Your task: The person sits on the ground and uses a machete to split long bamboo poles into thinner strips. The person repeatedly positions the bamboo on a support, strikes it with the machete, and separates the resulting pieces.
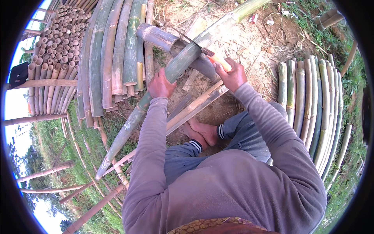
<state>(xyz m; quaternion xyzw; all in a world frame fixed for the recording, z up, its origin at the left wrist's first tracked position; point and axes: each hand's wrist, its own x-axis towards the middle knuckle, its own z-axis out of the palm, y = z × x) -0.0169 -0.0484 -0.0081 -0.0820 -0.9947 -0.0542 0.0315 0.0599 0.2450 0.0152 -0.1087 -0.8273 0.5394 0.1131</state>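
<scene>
A long green bamboo pole [182,62] runs slantwise in front of me, from the lower left up to the far right. My left hand [162,84] is wrapped round it, left of the middle. My right hand [232,75] grips the orange handle of a hand saw [220,61]. The thin dark saw blade [188,38] lies across the pole, touching it, and points to the far left. Underneath, the pole rests on a thick split bamboo piece [159,38] with an open hollow. Whether the blade has cut in, I cannot tell.
Thick bamboo poles [111,50] are stacked at the left, beside a bundle of cut bamboo ends [62,37]. More poles [311,105] lie in a row at the right. Split bamboo strips [196,105] lie near my bare feet [200,132]. A bamboo fence [50,171] stands lower left.
</scene>
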